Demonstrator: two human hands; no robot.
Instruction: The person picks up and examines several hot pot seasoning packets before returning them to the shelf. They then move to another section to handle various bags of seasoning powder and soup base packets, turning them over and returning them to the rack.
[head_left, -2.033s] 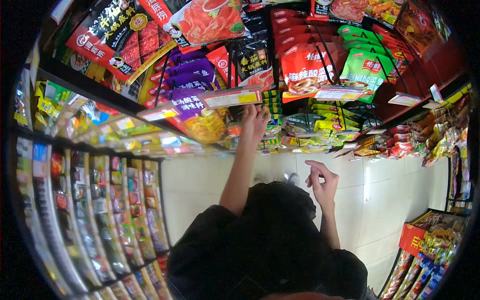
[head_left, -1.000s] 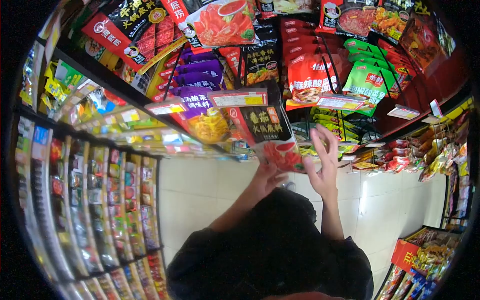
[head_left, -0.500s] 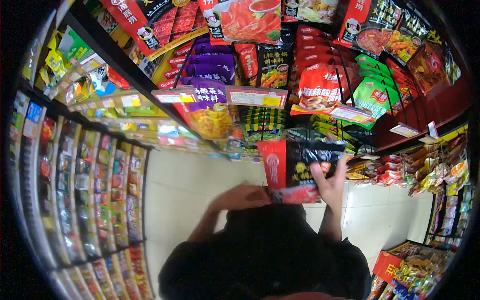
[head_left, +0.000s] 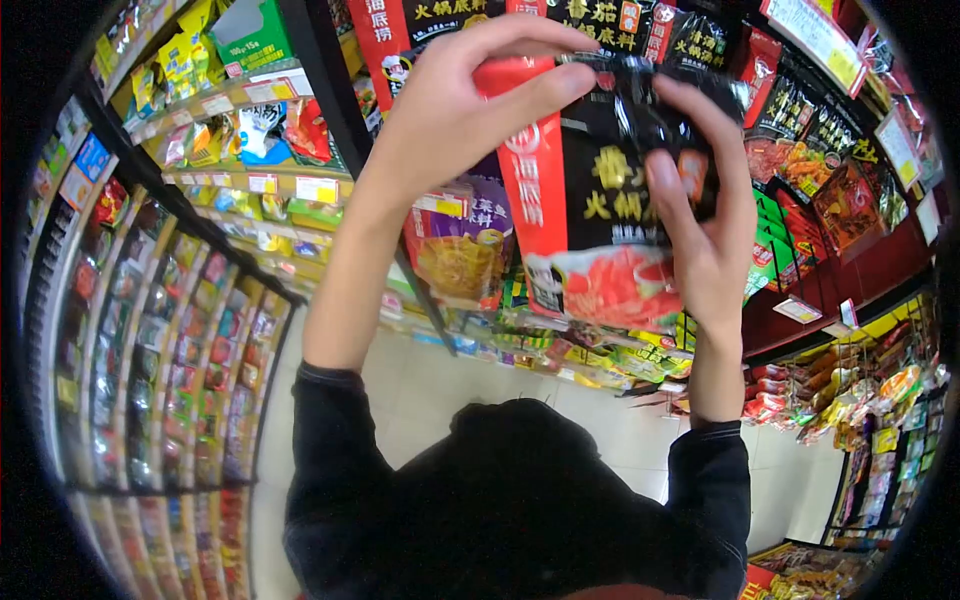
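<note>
"Black-and-red packet [head_left: 610, 225] has risen before the hanging bags [head_left: 460, 255] since half a second ago. Held how?"
"Left hand [head_left: 455, 110] grasps its top edge, right hand [head_left: 715, 255] its right side."
"Readable?"
"海底捞 down the red stripe, 火锅 in gold; some characters blurred."
"Room?"
"Open floor [head_left: 630, 420] below its bottom edge."

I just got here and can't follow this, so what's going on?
In a shop aisle, a person holds up a red-and-black packet in front of the shelves. The right hand grips its right side, and the left hand is at its top left; whether that one grips too is hard to tell. Behind it, a purple packet and some green packets are on display.
</note>
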